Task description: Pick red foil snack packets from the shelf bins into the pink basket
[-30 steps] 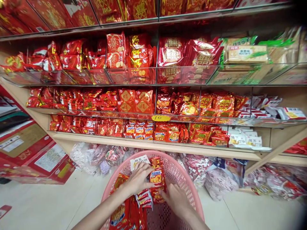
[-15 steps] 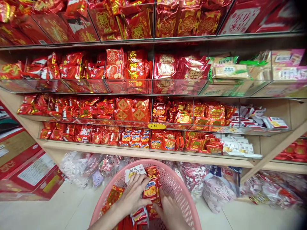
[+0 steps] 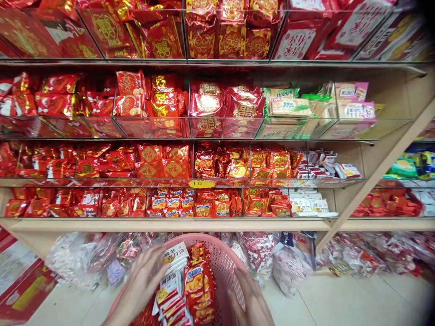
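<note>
In the head view a pink perforated basket (image 3: 222, 253) stands below the shelves, holding rows of small snack packets. Red and orange biscuit packets (image 3: 199, 283) form one row in the middle. Left of them lie white soda biscuit packets (image 3: 175, 256) and white-and-red packets (image 3: 168, 290). My left hand (image 3: 144, 278), slightly blurred, has its fingers stretched out along the left side of the white packets; whether it touches them I cannot tell. On the basket's right side, my right hand (image 3: 249, 296) is open, fingers apart, with nothing in it and a gap between it and the packets.
A wooden shelf unit (image 3: 176, 225) with clear dividers holds many red, white and green packets. A yellow price tag (image 3: 202, 184) hangs at its middle. Plastic bags (image 3: 292, 267) of goods lie underneath on the tiled floor (image 3: 326, 299). Red cartons (image 3: 25, 280) stand at left.
The view has turned right, so the shelves appear further left. My left hand has moved left off the packets' tops, and my right hand has drawn away from the red row, uncovering more packets.
</note>
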The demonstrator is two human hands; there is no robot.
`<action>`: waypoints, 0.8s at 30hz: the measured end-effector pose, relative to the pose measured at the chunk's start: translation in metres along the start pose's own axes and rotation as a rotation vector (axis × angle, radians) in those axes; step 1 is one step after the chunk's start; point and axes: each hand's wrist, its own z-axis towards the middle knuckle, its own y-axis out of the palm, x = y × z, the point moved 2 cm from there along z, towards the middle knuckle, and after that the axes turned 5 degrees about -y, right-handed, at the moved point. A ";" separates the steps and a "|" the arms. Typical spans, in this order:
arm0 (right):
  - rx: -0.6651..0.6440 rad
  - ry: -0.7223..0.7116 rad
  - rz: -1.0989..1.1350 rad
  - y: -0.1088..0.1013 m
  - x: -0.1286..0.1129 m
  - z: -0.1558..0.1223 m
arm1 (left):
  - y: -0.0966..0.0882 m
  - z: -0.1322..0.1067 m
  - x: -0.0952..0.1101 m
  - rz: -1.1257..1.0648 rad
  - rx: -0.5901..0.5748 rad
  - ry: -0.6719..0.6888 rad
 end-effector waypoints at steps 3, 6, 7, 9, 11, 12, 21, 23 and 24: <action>0.181 0.013 -0.028 0.001 0.023 -0.008 | -0.005 0.014 -0.041 -0.045 0.109 -0.129; 0.246 0.081 0.073 0.003 0.034 -0.015 | 0.000 0.024 -0.074 -0.140 0.082 -0.283; 0.250 0.087 0.121 0.003 0.035 -0.017 | 0.003 0.025 -0.081 -0.169 0.054 -0.321; 0.273 0.077 0.212 0.000 0.032 -0.021 | 0.011 0.026 -0.089 -0.220 -0.028 -0.362; 0.311 0.064 0.267 -0.004 0.025 -0.024 | 0.018 0.025 -0.091 -0.266 -0.120 -0.367; 0.332 0.059 0.287 -0.006 0.019 -0.024 | 0.022 0.025 -0.091 -0.286 -0.155 -0.369; 0.449 -0.050 0.575 0.002 -0.024 -0.007 | 0.034 0.028 -0.096 -0.347 -0.209 -0.391; 0.494 -0.004 0.554 -0.001 -0.008 -0.014 | 0.035 0.031 -0.095 -0.363 -0.206 -0.397; 0.513 0.021 0.539 -0.002 0.000 -0.017 | 0.036 0.033 -0.094 -0.371 -0.203 -0.401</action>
